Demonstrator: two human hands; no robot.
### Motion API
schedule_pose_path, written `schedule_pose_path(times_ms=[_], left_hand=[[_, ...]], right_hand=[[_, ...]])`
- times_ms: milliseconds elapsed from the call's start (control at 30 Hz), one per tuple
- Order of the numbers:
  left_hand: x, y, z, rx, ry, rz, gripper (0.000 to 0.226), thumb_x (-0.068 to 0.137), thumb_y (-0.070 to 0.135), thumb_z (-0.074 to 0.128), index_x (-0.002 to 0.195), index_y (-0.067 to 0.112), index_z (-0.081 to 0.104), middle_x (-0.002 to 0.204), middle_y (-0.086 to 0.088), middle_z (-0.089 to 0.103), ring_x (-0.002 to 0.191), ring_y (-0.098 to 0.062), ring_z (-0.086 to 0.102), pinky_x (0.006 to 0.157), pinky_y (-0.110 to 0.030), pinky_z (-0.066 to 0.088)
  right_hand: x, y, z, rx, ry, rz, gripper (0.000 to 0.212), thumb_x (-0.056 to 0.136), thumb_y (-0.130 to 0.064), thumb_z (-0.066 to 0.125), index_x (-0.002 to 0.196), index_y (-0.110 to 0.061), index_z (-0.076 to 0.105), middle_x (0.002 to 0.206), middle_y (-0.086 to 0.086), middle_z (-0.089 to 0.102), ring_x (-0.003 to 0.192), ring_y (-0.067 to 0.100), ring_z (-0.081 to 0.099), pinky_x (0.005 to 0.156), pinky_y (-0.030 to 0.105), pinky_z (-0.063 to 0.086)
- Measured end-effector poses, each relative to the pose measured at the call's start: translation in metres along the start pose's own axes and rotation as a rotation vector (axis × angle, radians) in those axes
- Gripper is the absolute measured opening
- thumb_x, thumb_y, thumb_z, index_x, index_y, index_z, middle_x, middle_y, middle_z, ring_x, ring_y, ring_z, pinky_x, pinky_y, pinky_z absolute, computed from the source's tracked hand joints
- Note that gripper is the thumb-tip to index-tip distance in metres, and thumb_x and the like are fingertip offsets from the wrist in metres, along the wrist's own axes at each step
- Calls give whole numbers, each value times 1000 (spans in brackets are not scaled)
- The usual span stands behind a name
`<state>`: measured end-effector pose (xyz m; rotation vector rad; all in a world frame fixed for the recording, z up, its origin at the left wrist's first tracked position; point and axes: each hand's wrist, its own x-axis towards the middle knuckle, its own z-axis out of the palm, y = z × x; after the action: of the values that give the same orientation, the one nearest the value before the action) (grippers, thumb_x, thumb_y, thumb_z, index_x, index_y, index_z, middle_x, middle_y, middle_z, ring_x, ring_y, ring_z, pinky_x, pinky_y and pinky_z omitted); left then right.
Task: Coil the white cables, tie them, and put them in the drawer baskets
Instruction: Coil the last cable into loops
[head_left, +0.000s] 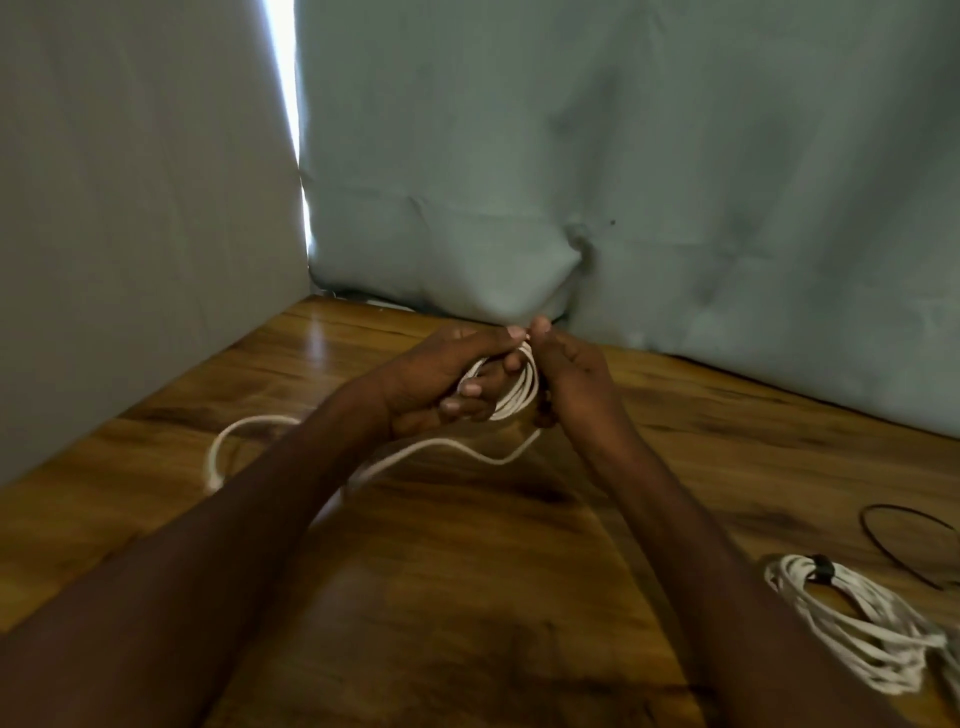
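Observation:
A small coil of white cable (519, 392) is held above the wooden table between both hands. My left hand (441, 376) grips the coil with fingers curled through its loops. My right hand (569, 376) holds the coil's right side, thumb up beside the left thumb. The cable's loose tail (452, 447) hangs from the coil, runs left under my left forearm and loops on the table (223, 441). A second white cable coil (857, 631), bound with a black tie, lies on the table at the lower right.
A thin black loop, perhaps a cable tie (909, 540), lies at the right edge behind the bound coil. The wooden table (467, 571) is closed in by a grey panel on the left and a blue-green cloth backdrop behind. No drawer or basket is in view.

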<state>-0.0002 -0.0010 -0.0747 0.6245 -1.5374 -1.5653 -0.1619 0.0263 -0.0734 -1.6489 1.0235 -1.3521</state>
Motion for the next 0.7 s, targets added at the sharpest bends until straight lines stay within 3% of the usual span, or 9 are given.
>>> schedule_pose_path(times_ms=[133, 233, 367, 533, 633, 700], left_hand=[[8, -2, -4, -204, 6, 47, 35, 109, 29, 41, 93, 4, 58, 57, -6, 59, 50, -16, 57, 55, -25, 50], [9, 0, 0, -258, 2, 5, 39, 110, 30, 36, 91, 2, 57, 61, -9, 64, 54, -17, 65, 60, -27, 58], [8, 3, 2, -303, 23, -74, 39, 110, 29, 42, 88, 3, 62, 72, -9, 61, 57, -14, 65, 65, -26, 59], [-1, 5, -2, -270, -163, 2, 20, 105, 8, 43, 114, -3, 57, 85, -10, 62, 83, -16, 64, 87, -28, 57], [-1, 7, 0, -175, -174, 32, 20, 106, 11, 40, 115, -3, 51, 73, -4, 55, 72, -16, 55, 74, -25, 52], [-1, 8, -1, -215, -163, 36, 23, 107, 10, 38, 109, -4, 55, 68, -1, 49, 62, -12, 46, 64, -22, 48]], right_hand=[[4, 7, 2, -30, -25, -22, 37, 110, -34, 45, 98, -17, 75, 80, 2, 77, 74, 15, 72, 70, 34, 52], [8, 13, 1, -60, 95, -73, 31, 110, -22, 49, 94, -12, 74, 73, 1, 73, 65, 8, 68, 63, 25, 52], [7, 13, 4, 60, 140, -45, 31, 109, -12, 49, 90, -7, 72, 65, -5, 73, 59, 3, 67, 57, 16, 51], [9, 9, 3, 203, 184, 29, 30, 109, -20, 50, 95, -7, 74, 67, -2, 73, 58, 7, 68, 53, 19, 53], [9, 11, -2, 267, 249, 65, 38, 107, -26, 54, 106, 7, 72, 80, 15, 74, 59, 17, 69, 52, 23, 54], [9, 15, -2, 281, 241, 100, 40, 106, -30, 56, 110, 6, 72, 83, 20, 72, 52, 19, 65, 47, 24, 51]])
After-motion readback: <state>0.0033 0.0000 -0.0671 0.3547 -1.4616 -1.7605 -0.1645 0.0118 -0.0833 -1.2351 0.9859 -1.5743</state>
